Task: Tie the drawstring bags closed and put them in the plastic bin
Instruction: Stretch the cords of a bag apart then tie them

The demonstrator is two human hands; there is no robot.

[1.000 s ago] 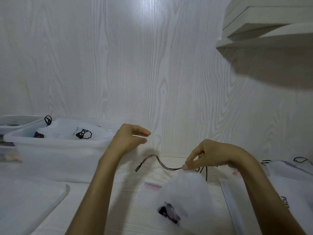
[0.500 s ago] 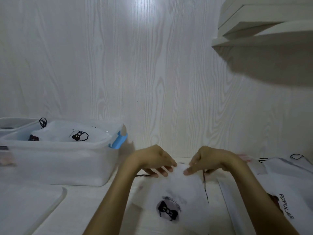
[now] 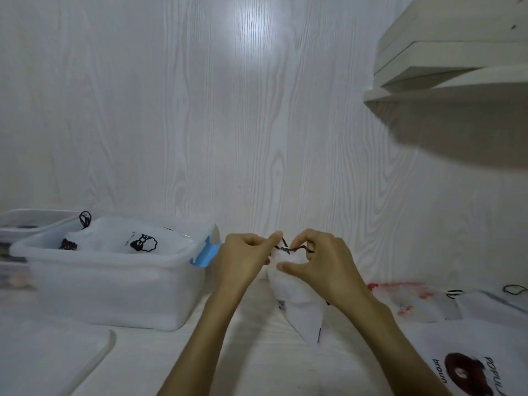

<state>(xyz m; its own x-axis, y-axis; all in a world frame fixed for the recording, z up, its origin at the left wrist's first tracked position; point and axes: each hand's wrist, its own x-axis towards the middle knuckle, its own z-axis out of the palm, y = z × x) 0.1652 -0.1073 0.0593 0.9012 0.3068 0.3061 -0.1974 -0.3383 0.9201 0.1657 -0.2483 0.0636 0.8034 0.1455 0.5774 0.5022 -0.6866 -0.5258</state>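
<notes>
Presently: left hand [image 3: 245, 254] and right hand [image 3: 320, 260], each pinching the black drawstring [image 3: 291, 247] at the neck of a white bag [image 3: 297, 298], which hangs upright beneath them above the surface [image 3: 257, 361]. Plastic bin [image 3: 108, 292]: left of both hands, nearest the left hand; one bag already inside.

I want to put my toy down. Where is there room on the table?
Bare table shows in front, between the lid on the left and the printed bags on the right. The right side is crowded with bags. The bin fills the left, and the hands are busy in the middle.
</notes>
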